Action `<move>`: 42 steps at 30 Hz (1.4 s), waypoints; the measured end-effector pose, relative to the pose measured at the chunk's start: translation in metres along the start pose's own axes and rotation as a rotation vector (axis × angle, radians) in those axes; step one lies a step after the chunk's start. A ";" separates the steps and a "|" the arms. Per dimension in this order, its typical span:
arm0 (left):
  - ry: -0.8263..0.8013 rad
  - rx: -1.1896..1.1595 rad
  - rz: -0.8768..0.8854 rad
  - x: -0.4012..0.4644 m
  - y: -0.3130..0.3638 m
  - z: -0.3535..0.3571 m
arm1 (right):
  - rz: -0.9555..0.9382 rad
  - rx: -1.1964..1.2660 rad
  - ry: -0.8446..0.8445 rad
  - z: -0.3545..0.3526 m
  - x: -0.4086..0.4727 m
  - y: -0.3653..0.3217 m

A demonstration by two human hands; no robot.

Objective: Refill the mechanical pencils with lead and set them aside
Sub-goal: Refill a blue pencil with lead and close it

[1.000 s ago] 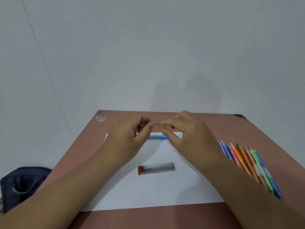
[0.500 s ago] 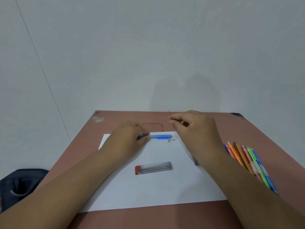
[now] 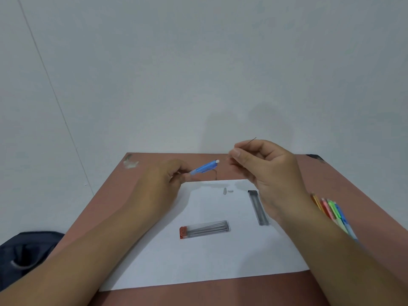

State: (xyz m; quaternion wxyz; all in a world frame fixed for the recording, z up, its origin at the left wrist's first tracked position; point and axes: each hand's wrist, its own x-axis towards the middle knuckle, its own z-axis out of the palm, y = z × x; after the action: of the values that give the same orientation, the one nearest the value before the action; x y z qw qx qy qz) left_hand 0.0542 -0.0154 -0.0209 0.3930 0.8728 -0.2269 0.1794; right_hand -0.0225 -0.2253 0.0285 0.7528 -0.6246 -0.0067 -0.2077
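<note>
My left hand [image 3: 164,182] grips a blue mechanical pencil [image 3: 204,167] lifted off the table, its white end pointing up and right. My right hand [image 3: 268,171] pinches a thin dark lead [image 3: 252,140] a short way to the right of the pencil's end; the two do not touch. A clear lead case with a red cap [image 3: 204,229] lies on the white paper sheet [image 3: 209,261]. A second, dark-capped lead case [image 3: 257,207] lies beside my right wrist. Two small pale pencil parts [image 3: 227,191] rest on the paper.
Several coloured mechanical pencils [image 3: 331,212] lie in a row at the right of the brown table [image 3: 154,160], partly hidden by my right forearm. A dark bag [image 3: 24,257] sits on the floor at the left. A plain wall rises right behind the table.
My left hand has picked the blue pencil up from the paper and tilted it upward. My right hand has risen slightly with the lead. The second lead case now shows.
</note>
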 end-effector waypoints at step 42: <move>-0.012 -0.048 0.216 -0.003 0.001 0.003 | -0.271 -0.230 -0.035 0.014 -0.021 -0.008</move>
State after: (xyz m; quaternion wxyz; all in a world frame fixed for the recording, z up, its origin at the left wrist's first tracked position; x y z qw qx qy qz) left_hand 0.0517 -0.0173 -0.0239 0.3908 0.8347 -0.3262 0.2099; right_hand -0.0409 -0.2068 0.0331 0.6412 -0.7036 -0.0802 -0.2955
